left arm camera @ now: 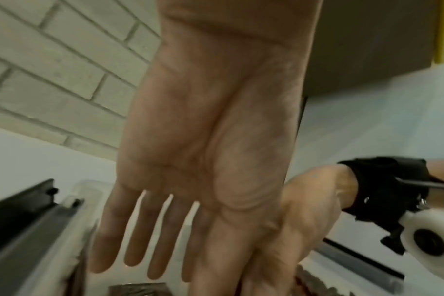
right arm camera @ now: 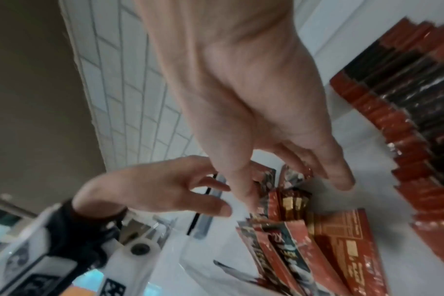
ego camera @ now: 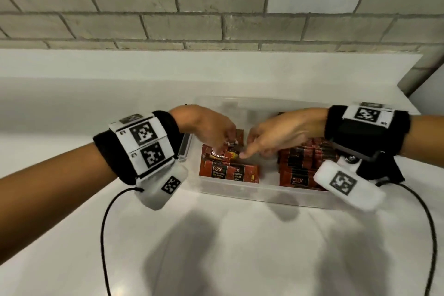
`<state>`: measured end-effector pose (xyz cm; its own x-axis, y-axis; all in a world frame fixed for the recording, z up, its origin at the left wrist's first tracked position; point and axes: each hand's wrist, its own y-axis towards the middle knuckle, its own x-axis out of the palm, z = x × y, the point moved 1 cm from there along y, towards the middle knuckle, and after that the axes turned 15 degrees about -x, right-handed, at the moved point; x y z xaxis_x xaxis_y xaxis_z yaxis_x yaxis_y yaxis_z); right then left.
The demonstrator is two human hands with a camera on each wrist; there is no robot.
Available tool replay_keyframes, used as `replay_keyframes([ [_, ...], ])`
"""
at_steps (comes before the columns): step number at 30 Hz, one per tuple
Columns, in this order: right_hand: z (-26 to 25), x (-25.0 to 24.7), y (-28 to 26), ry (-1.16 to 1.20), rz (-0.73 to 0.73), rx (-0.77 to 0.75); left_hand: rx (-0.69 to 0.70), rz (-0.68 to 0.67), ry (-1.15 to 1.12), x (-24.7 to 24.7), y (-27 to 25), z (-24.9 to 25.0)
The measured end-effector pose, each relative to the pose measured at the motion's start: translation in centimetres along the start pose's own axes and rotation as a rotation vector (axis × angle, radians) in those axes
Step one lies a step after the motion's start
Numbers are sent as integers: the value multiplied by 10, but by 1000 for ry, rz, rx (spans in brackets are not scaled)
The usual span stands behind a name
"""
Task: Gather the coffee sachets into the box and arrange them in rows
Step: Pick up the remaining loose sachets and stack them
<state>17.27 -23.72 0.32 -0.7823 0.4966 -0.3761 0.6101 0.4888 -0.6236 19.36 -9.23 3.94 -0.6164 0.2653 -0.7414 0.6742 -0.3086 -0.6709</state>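
A clear plastic box (ego camera: 240,196) stands on the white counter. Red coffee sachets lie in it in two groups: a loose pile (ego camera: 228,172) on the left and a packed row (ego camera: 300,163) on the right. Both hands reach into the box over the left pile. My left hand (ego camera: 223,144) points down with straight, spread fingers (left arm camera: 152,250) on the pile's far end. My right hand (ego camera: 249,149) comes in from the right. Its thumb and straight fingers (right arm camera: 340,178) stand on either side of a few upright sachets (right arm camera: 292,198) and touch them. Palms hide the pile's far part.
A brick wall rises behind the counter (ego camera: 216,247). A grey and black rail (ego camera: 185,149) lies against the box's left side. Black cables (ego camera: 103,235) loop from both wrists across the counter in front of the box.
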Motion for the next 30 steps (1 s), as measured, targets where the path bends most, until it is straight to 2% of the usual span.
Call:
replay_keyframes([
  [2,-2,7,15,-32,-62,75,-29,-121,106,9,9,-6],
  [4,-3,12,23,-68,-95,102,-39,-173,144,17,17,-10],
  [6,-4,15,28,-48,-106,100,-44,-148,192,24,23,-10],
  [8,-3,19,31,-10,-143,106,-39,-74,250,27,24,-7],
  [12,-1,22,32,19,-128,98,3,48,276,28,27,-6],
  [16,0,17,26,86,-111,61,53,82,167,17,25,-14],
  [22,1,8,18,428,-4,-53,114,133,-19,4,20,-22],
  [27,-3,24,26,310,-57,-44,114,122,-12,8,19,-17],
  [30,-5,30,36,246,41,-17,101,113,-59,7,17,-19],
])
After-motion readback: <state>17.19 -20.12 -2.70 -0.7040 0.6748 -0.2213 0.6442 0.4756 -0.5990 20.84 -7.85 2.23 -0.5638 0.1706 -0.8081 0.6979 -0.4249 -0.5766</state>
